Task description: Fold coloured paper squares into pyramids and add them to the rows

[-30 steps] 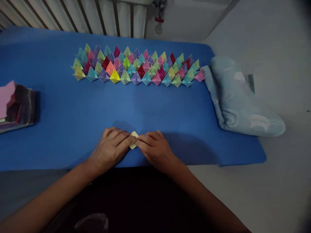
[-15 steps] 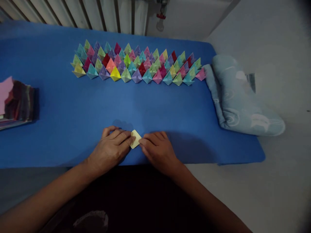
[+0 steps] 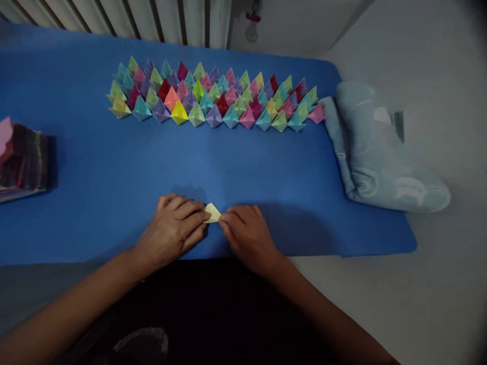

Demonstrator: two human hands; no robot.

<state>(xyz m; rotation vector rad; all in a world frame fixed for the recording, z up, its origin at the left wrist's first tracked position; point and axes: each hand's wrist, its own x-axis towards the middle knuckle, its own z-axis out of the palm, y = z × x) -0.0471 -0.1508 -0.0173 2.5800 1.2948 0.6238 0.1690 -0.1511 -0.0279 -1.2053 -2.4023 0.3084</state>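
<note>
A small pale yellow paper (image 3: 212,213), roughly triangular in outline, lies between my two hands near the front edge of the blue surface. My left hand (image 3: 174,223) covers its left part, fingers pressed together on it. The fingertips of my right hand (image 3: 245,230) pinch its right corner. Farther back, several rows of small folded paper shapes in many colours (image 3: 213,117) stand close together, points upward.
A stack of coloured paper (image 3: 26,159) sits at the left edge of the blue surface (image 3: 133,162). On the right lies a folded light blue cloth (image 3: 380,157) against the wall. A white radiator (image 3: 167,23) is behind.
The yellow paper has gone from a diamond to a lower, triangular outline. Both hands remain on it, with little movement. The view has shifted slightly.
</note>
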